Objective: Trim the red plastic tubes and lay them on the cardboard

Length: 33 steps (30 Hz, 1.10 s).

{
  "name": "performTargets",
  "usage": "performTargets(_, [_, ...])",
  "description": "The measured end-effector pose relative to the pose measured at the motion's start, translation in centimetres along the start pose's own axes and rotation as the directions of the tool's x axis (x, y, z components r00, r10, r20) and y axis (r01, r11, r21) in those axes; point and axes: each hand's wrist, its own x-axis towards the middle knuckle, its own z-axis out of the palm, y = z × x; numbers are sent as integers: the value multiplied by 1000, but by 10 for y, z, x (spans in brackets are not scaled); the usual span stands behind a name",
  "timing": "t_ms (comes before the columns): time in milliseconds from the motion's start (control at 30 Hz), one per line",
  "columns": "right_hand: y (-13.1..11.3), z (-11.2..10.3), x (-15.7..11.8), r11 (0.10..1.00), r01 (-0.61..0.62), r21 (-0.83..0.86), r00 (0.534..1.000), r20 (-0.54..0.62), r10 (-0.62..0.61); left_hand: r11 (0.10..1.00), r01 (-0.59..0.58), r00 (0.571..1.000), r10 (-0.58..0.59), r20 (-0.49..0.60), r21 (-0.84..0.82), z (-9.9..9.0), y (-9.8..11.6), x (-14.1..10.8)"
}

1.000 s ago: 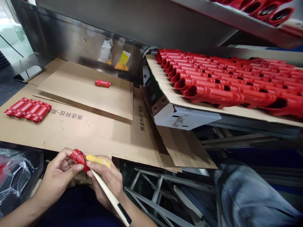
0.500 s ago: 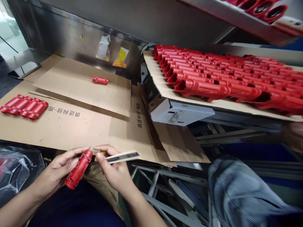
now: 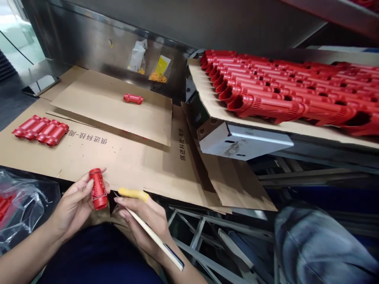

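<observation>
My left hand [image 3: 78, 199] is closed around a red plastic cylinder part [image 3: 98, 189] with moulded relief on its side, held nearly upright above the front edge of the cardboard. Just to the right, my right hand [image 3: 143, 219] grips a slim cream-handled craft knife [image 3: 154, 234] like a pen. Its thin tip points toward the red part and looks apart from it. A yellow finger cover [image 3: 133, 193] sits on the right index finger. Some fingers of the left hand are hidden behind the part.
Several similar red parts [image 3: 41, 130] lie in a row at left, and one red part [image 3: 133, 98] lies on a raised cardboard sheet [image 3: 97, 94]. Red housings [image 3: 266, 100] fill a shelf at right. A clear plastic bag [image 3: 26, 209] is at lower left. Another person's knee [image 3: 314, 240] is at right.
My left hand has turned the red part more upright. The knife has swung in my right hand so its handle now slopes down toward my forearm. The view has shifted slightly.
</observation>
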Motion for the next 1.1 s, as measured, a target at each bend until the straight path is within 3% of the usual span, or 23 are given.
performTargets(133, [3,2,-1,968,117,223,991,43,-130,990,132,987,-127,103,-44,0,0,2])
performTargets(300, [6,13,6,953,148,264,984,60,-169,960,281,960,-281,2,19,-3,-8,1])
performTargets(533, [2,15,12,951,55,305,981,159,-108,942,309,948,-316,44,131,0,-13,1])
performTargets(667, [0,17,10,926,7,377,987,144,-66,940,311,946,-321,47,142,1,-13,2])
performTargets(900, [6,21,8,941,195,276,974,62,-219,935,315,938,-333,96,165,3,-13,-1])
performTargets(1100, [4,21,7,949,160,272,981,62,-184,932,317,938,-335,84,175,2,-12,-2])
